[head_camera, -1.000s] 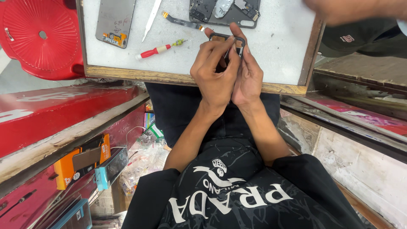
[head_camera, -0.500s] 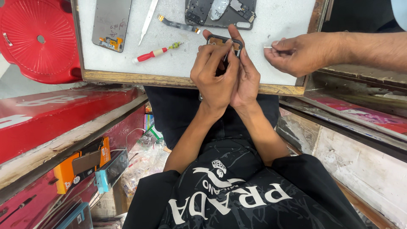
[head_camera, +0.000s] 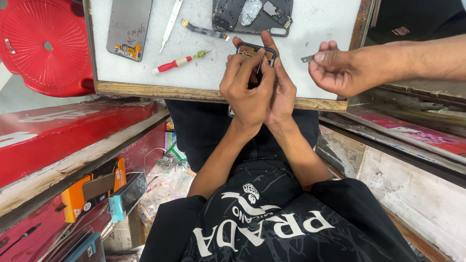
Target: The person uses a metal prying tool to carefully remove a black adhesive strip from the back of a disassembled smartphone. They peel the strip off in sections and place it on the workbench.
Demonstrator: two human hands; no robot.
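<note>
Head view, looking down: I see both hands pressed together over the near edge of the worktop (head_camera: 310, 29). My left hand (head_camera: 245, 90) and right hand (head_camera: 284, 87) close their fingers (head_camera: 266, 42) on a small dark frame part (head_camera: 256, 49), which stands at the fingertips, on the far side of both hands, long axis running across the worktop. Both hands reach it equally. A co-worker's hand (head_camera: 340, 70) pinches a thin metal strip (head_camera: 307, 58) just to the right, apart from mine. A red screwdriver (head_camera: 177, 63) lies to the left.
</note>
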